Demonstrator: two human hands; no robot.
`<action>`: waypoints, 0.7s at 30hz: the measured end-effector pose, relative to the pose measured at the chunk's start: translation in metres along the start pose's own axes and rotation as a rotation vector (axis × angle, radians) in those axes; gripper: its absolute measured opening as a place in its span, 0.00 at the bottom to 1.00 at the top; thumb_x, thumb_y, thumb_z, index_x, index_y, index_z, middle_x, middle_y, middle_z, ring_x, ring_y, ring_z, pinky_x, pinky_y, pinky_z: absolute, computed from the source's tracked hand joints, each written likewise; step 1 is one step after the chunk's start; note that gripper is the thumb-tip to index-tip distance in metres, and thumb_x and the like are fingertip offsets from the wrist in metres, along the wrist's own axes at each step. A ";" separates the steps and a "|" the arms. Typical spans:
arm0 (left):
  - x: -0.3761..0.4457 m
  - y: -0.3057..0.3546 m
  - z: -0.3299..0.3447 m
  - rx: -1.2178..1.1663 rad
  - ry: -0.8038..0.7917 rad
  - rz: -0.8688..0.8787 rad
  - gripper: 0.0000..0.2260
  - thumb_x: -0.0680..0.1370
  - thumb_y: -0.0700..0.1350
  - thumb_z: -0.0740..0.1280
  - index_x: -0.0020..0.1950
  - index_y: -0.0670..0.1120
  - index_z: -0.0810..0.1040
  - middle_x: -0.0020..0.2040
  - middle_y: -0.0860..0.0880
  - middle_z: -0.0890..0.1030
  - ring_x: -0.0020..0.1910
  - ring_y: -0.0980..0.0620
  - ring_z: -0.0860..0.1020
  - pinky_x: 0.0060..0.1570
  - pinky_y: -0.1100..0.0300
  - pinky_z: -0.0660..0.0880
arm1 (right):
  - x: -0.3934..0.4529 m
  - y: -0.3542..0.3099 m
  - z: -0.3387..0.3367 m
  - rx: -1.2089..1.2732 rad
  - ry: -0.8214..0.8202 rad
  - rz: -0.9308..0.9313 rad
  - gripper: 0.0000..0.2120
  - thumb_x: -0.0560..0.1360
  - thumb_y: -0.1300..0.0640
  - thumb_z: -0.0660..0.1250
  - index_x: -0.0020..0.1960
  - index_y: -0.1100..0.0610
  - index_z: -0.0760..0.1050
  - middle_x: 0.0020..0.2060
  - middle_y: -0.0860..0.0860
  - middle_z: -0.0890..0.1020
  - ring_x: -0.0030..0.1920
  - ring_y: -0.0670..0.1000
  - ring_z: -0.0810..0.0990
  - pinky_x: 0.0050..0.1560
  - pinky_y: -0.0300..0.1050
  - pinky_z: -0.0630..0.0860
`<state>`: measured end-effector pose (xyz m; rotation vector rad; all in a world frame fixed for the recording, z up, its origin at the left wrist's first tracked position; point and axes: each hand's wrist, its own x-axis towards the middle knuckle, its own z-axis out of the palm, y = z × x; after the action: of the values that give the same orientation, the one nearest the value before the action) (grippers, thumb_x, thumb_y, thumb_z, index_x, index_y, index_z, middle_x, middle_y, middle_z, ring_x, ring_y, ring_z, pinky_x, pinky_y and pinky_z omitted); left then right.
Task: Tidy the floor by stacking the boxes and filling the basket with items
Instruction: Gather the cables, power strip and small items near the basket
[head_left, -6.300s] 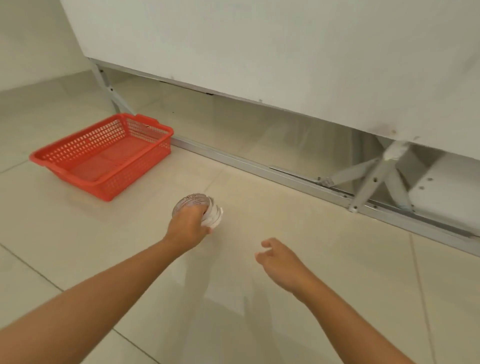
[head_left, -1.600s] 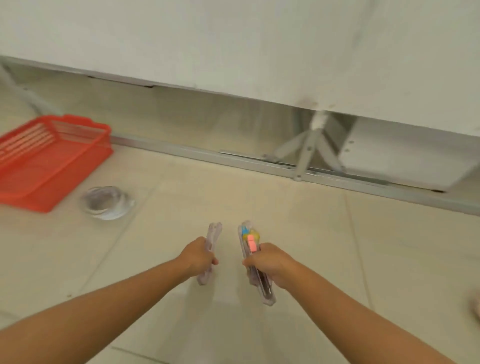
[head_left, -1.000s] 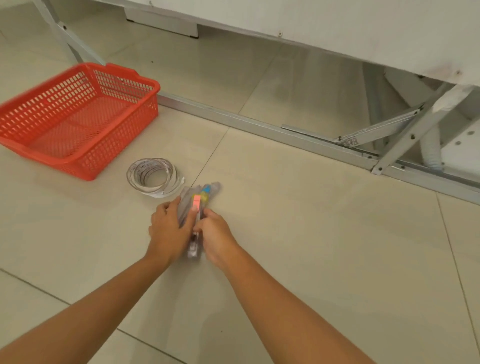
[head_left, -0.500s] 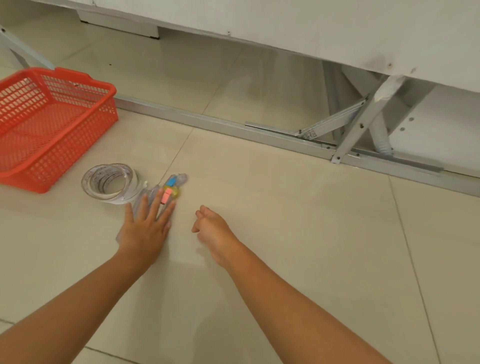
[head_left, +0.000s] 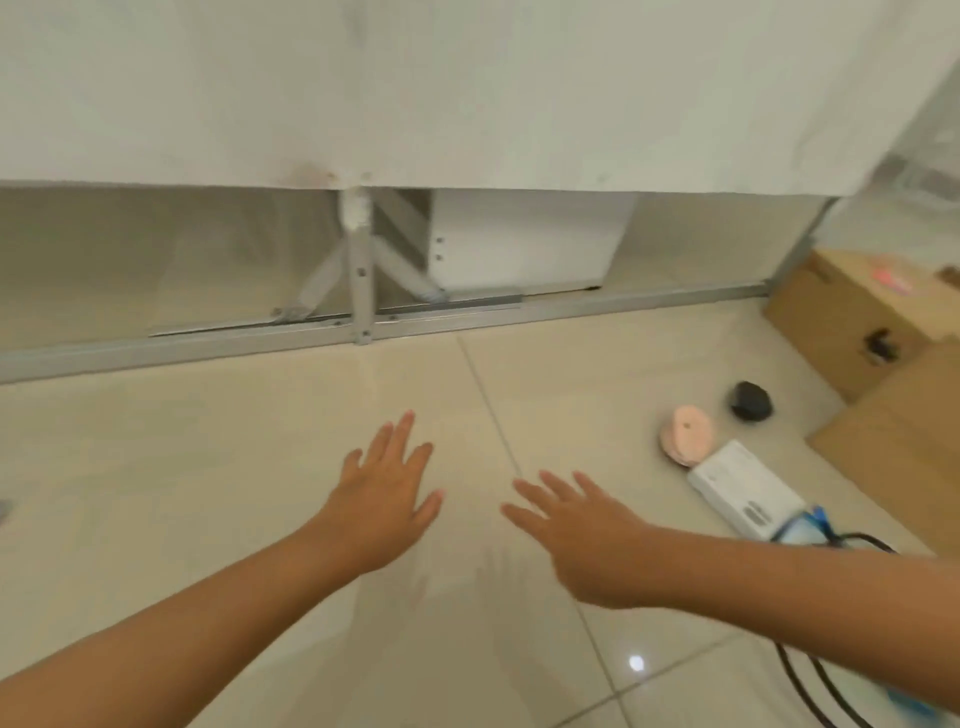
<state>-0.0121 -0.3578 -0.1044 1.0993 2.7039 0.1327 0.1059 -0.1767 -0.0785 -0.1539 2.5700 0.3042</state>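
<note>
Two bare hands hover, fingers spread and holding nothing, over a glossy beige tiled floor (head_left: 208, 493).

The left hand (head_left: 384, 499) sits at centre frame, the right hand (head_left: 582, 525) just beside it to the right, both palm-down with straight fingers. At the right edge stand two brown cardboard boxes (head_left: 852, 317), one behind the other. Near them on the floor lie a small black round object (head_left: 750, 400), a pink round disc-shaped item (head_left: 685, 434) and a flat white rectangular box (head_left: 745, 488), with black cables (head_left: 810, 680) at lower right. A white panel on a metal frame (head_left: 363, 291) fills the top.
</note>
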 end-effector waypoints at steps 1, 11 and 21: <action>0.009 0.026 -0.004 -0.006 -0.012 0.065 0.27 0.80 0.59 0.45 0.76 0.48 0.50 0.77 0.46 0.39 0.76 0.47 0.44 0.73 0.49 0.51 | -0.019 0.022 0.011 0.032 -0.026 0.077 0.34 0.78 0.59 0.55 0.77 0.51 0.40 0.77 0.53 0.39 0.76 0.57 0.40 0.74 0.56 0.41; 0.068 0.218 0.027 -0.062 -0.082 0.320 0.28 0.82 0.55 0.49 0.77 0.44 0.47 0.78 0.45 0.47 0.77 0.49 0.49 0.73 0.56 0.49 | -0.142 0.135 0.131 0.519 0.002 0.616 0.31 0.78 0.53 0.58 0.77 0.52 0.50 0.76 0.53 0.52 0.75 0.55 0.54 0.73 0.49 0.57; 0.061 0.319 0.094 -0.476 -0.413 0.148 0.30 0.79 0.61 0.52 0.74 0.44 0.59 0.74 0.46 0.61 0.72 0.49 0.61 0.70 0.55 0.58 | -0.195 0.215 0.225 0.918 0.373 1.311 0.18 0.78 0.52 0.59 0.66 0.57 0.65 0.62 0.59 0.69 0.61 0.59 0.70 0.59 0.53 0.69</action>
<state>0.1838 -0.0872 -0.1532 1.0363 2.0794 0.4861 0.3478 0.0965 -0.1218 1.9389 2.4586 -0.5223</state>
